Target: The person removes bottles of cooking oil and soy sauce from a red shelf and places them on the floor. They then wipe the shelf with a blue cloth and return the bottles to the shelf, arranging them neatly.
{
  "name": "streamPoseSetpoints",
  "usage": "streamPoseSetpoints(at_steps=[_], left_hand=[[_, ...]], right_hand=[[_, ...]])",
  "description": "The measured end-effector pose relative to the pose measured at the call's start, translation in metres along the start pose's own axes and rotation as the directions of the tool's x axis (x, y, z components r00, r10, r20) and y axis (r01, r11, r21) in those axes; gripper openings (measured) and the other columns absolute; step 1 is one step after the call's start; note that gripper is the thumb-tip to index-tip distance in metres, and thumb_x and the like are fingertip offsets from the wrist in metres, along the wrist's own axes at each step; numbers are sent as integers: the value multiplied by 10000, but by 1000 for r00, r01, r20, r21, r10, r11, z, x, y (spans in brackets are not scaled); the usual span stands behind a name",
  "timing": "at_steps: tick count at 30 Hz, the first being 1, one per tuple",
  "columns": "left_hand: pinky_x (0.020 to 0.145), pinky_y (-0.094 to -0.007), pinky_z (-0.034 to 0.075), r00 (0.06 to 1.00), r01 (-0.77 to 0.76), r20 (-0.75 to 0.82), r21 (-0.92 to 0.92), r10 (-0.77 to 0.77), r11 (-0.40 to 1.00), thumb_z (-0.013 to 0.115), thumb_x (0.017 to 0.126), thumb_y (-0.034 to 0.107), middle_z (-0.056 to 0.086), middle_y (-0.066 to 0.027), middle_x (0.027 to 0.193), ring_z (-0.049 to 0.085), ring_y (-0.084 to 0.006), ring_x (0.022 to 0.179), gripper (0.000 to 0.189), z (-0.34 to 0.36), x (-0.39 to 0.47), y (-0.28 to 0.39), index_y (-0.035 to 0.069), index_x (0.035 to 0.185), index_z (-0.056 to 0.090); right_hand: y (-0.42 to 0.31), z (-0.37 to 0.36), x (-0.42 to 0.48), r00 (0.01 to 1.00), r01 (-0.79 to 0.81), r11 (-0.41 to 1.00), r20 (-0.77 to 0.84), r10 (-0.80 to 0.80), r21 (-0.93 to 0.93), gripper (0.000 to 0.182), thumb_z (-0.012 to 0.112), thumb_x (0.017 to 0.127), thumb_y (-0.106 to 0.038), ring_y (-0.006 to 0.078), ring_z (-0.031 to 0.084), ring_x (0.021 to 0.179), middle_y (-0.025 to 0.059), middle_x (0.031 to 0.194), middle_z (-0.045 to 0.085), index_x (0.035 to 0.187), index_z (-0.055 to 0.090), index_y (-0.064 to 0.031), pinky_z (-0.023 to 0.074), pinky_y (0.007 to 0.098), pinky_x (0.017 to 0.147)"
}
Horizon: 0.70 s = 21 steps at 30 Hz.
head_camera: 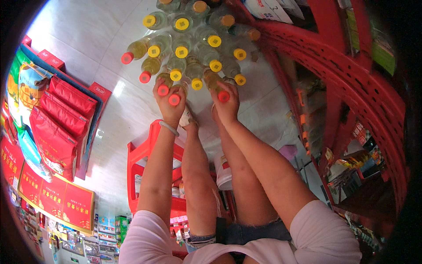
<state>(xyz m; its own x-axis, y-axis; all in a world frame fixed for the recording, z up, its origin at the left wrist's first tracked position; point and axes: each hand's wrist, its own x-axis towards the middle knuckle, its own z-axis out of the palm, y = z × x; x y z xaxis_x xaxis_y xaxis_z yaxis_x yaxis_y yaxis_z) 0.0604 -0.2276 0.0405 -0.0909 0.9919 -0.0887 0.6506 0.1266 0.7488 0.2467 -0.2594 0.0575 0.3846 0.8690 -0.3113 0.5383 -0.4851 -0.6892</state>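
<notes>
My left hand (pixel 168 107) grips two bottles with red caps, one cap (pixel 163 90) beside the other (pixel 174 99). A grey band circles that wrist. In my right hand (pixel 228 105) is another red-capped bottle (pixel 212 81) of yellowish liquid. Just beyond both hands, several clear bottles with yellow caps (pixel 181 51) stand close together on the floor. Two more red-capped bottles, the farther one (pixel 137 49) and the nearer one (pixel 151 67), stand at the group's left edge. Orange-brown caps (pixel 199 6) top the bottles at the back. My fingers partly hide the held bottles.
Red metal shelving (pixel 316 62) curves along the right side. A red plastic stool (pixel 132 178) stands by my left leg, and a white bucket (pixel 224 175) is between my legs. Red bags (pixel 54 138) are stacked on the left. Pale floor tiles (pixel 112 43) stretch beyond them.
</notes>
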Motion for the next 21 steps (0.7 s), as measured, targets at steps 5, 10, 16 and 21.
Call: streamPoseSetpoints(at_steps=[5,10,16,21], left_hand=[[1031,-479,364,999,-35,41,76,32,997,734,699,90,484,-219,1264,420,-408,1236,95,1,8,-7,59,774,684],[1051,-490,359,995,-42,89,31,39,999,744,688,92,472,-202,1287,397,-418,1270,112,1,1,-9,86,790,700],[1080,-494,340,996,-28,88,20,26,999,802,659,136,369,-238,1393,349,-453,1306,239,3,-14,-2,142,886,727],[1117,-491,281,993,20,112,118,-33,993,866,613,221,207,-310,1486,250,-481,1362,519,1,-16,0,216,1105,701]], right_hand=[[0,9,7,1000,-21,1000,-12,21,-5,359,778,746,-146,298,564,1052,110,1072,612,1085,670,-102,437,396,946],[2,13,8,1000,10,1000,-12,-10,23,359,764,758,-121,257,551,1055,92,1084,583,1107,681,-93,435,365,945],[5,15,10,1000,-6,999,-20,7,36,370,771,740,-131,273,561,1049,97,1072,599,1098,683,-98,440,379,946],[7,14,8,999,3,1000,-47,-2,26,365,783,738,-153,276,569,1042,95,1060,605,1087,685,-105,447,382,939]])
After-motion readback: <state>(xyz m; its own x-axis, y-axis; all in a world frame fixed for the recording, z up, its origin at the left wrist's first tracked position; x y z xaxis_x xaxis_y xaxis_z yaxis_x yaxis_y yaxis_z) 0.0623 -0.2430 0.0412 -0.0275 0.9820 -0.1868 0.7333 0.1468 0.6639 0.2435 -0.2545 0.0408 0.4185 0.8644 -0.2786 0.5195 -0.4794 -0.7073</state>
